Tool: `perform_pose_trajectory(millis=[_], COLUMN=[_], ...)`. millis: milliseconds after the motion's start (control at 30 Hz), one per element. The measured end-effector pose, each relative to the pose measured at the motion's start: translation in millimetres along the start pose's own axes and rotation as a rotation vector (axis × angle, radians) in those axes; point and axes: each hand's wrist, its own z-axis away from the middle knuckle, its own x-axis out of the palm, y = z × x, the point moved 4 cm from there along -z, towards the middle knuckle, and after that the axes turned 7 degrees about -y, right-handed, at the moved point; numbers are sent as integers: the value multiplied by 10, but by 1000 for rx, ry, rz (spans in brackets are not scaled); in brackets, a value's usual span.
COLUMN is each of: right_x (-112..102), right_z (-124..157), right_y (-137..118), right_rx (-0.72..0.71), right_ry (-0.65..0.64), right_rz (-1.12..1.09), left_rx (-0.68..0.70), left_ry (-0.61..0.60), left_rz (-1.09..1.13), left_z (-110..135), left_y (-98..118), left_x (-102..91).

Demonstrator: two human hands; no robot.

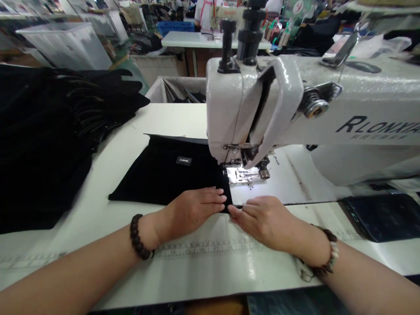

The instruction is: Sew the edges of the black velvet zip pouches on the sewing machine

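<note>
A black fabric panel (pixel 154 175) with a small dark label (pixel 184 161) lies flat on the white sewing table (pixel 210 280). Its right edge runs under the lit presser foot area (pixel 244 174) of a white sewing machine (pixel 315 100). My left hand (pixel 193 209) rests with fingers stretched out flat over the panel's near right part. Just right of it, my right hand (pixel 267 221) has its fingers curled and closed at the panel's near right corner, pinching the fabric edge there. The underside of that pinch is hidden.
A large pile of black fabric pieces (pixel 42 144) covers the table's left side. A dark phone (pixel 385 216) lies at the right. A ruler scale (pixel 203 250) runs along the near tabletop. Behind are a bin (pixel 157 89), a grey crate (pixel 70 43) and another sewing station (pixel 193 40) with a person.
</note>
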Motion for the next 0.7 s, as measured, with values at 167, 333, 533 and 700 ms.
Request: perform_pose_trajectory(millis=[167, 333, 533, 700], right_x=[74, 95, 88, 84], right_z=[-45, -59, -75, -79], right_y=[113, 176, 171, 172], right_rx=[76, 112, 125, 141], right_ry=[47, 112, 80, 48], right_rz=[70, 107, 49, 24], left_rx=[-71, -111, -173, -224], left_ry=[-20, -59, -58, -65], left_rz=[45, 42, 10, 5], left_z=[-64, -121, -182, -221], left_y=[-209, -373, -561, -667], left_x=[-37, -49, -51, -61])
